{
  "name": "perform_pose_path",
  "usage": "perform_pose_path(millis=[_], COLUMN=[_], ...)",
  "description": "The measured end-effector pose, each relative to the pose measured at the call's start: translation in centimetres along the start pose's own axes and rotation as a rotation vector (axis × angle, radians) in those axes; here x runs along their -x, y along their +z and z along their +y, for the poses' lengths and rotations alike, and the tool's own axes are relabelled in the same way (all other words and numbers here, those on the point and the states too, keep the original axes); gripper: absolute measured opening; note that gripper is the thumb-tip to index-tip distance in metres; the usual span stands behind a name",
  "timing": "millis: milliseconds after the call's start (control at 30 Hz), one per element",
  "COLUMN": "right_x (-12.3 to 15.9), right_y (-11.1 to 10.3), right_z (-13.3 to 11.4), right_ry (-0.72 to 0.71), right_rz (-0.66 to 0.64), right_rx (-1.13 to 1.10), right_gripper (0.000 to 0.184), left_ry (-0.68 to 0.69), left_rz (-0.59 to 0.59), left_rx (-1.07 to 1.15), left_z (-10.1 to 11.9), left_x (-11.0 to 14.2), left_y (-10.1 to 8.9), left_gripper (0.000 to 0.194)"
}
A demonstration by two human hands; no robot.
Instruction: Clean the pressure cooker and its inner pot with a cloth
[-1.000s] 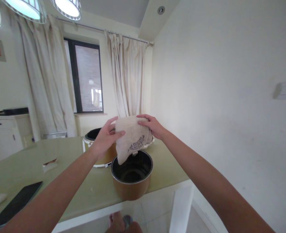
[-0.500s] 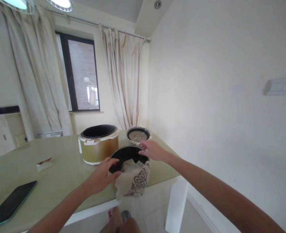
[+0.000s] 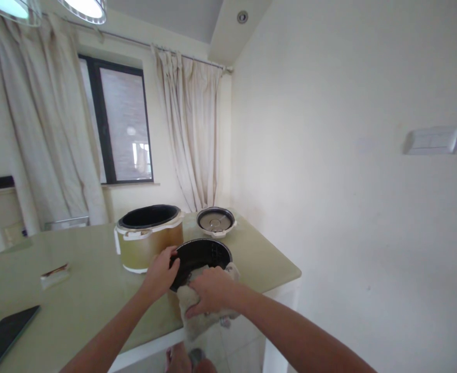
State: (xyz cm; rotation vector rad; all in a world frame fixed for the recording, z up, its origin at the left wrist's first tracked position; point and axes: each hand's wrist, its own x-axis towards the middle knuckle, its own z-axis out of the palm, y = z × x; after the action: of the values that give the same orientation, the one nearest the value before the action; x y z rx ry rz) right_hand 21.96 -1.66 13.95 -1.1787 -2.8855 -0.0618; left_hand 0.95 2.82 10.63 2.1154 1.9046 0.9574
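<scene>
A dark-lined inner pot (image 3: 202,251) stands near the front edge of the table, its mouth tilted a little toward me. My left hand (image 3: 161,272) grips its left rim, with the thumb at the inside. Over the near rim hangs a cream cloth (image 3: 199,325), part of it inside the pot and part down the outer wall. My right hand (image 3: 212,289) pinches this cloth against the near rim, fingers inside and thumb outside. The hand hides much of the cloth and the pot's front.
Behind the pot to the left stands a pressure cooker body (image 3: 150,243), its top uncovered. A round lid (image 3: 215,221) lies upside down to its right. A dark tablet (image 3: 9,331) and a small clear packet (image 3: 55,274) lie on the green tabletop (image 3: 96,290).
The cloth has come down from above the pot to drape over its near rim. My right hand has moved from the far rim onto the cloth, and my left hand has taken hold of the pot.
</scene>
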Motion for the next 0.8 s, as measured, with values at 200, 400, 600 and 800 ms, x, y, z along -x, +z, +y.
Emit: perform_pose_path(millis=[200,400,600,800], right_x=[0.2,-0.9,-0.8,-0.2], right_y=[0.0,-1.8,-1.3,-1.3], right_z=[0.3,0.3,-0.5,-0.9], right_ry=[0.045,-0.066,-0.072,0.004], right_rz=[-0.04,-0.183,-0.157,-0.141], right_rx=[-0.061,-0.226,-0.167,-0.127], right_gripper=[0.057,0.08,0.051,0.049], left_ry=[-0.276,-0.248,-0.209,-0.22], left_rz=[-0.035,-0.044,-0.039,-0.029], left_rx=[-0.09,-0.074,-0.073,-0.044], left_z=[-0.9,-1.7,-1.8,-1.8], left_x=[-2.2,-1.8,-1.6,-1.6], left_y=[2.6,2.3,1.8,1.8], left_gripper=[0.039,0.038,0.041,0.048])
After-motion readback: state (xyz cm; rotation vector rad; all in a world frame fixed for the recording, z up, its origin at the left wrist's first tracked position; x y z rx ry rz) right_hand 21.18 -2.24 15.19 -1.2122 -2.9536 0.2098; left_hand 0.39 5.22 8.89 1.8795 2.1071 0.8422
